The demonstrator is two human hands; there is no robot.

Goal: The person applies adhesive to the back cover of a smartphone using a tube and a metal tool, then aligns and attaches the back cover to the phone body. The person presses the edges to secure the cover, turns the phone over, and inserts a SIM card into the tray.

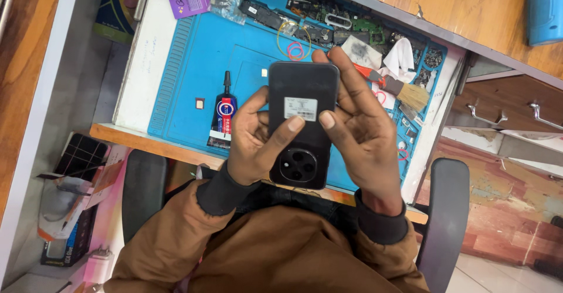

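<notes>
Head view, looking straight down: a white table [143, 64] fills the upper frame, and most of it is covered by a blue work mat [199, 64] with ribbed strips along its left edge. Below the table's near edge sit the person's lap and brown sleeves [176, 240], with a dark chair armrest on either side.

Over the near edge of the mat, both hands hold a black phone [303, 123]. It is back side up, long axis running away from the body, round camera cluster at the end nearest the person, and a small white sticker [301, 108] on the upper half. The phone lies between the two hands, held up off the mat, not resting on it.

The left hand [252, 138] cups the phone's left edge, fingers curled behind it, thumb laid diagonally across the back just under the sticker. The right hand [360, 123] takes the right edge, thumb tip beside the sticker, long fingers stretched up past the phone's top corner. Both grips are partly closed around the phone. Neither hand looks clearly nearer; they share it evenly.

Left of the hands, a black glue tube [223, 114] with a red label lies on the mat, nozzle pointing to the far edge. Right of them, a brush [393, 85] with an orange handle. Along the far edge, circuit parts [328, 23] and coloured rubber bands [296, 50].
</notes>
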